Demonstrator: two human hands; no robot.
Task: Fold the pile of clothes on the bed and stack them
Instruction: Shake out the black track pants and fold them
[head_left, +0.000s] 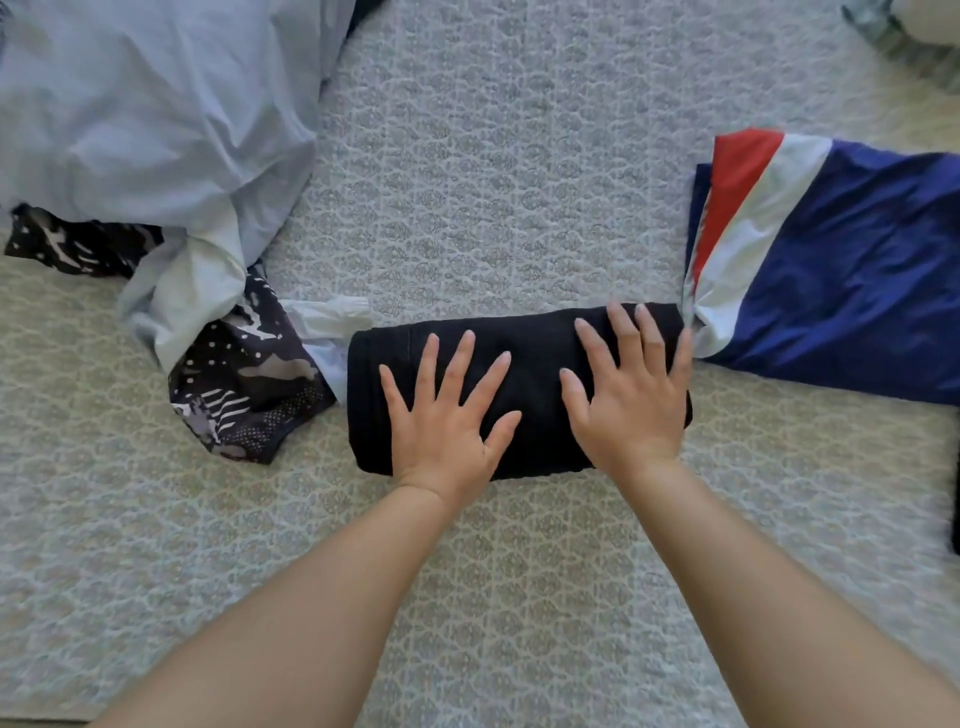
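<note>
Black folded garment (519, 387) lies under my left hand (447, 415) and right hand (631, 400), both spread flat; lifting carelessly, I judge, could spring its soft folds open.

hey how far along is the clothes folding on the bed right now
Done: one navy, red and white garment lies folded flat on the right. In hand: the left hand and right hand press flat on a folded black garment. Left: a rumpled light blue garment and a black-and-white patterned garment lie unfolded on the left; nothing is stacked yet.
</note>
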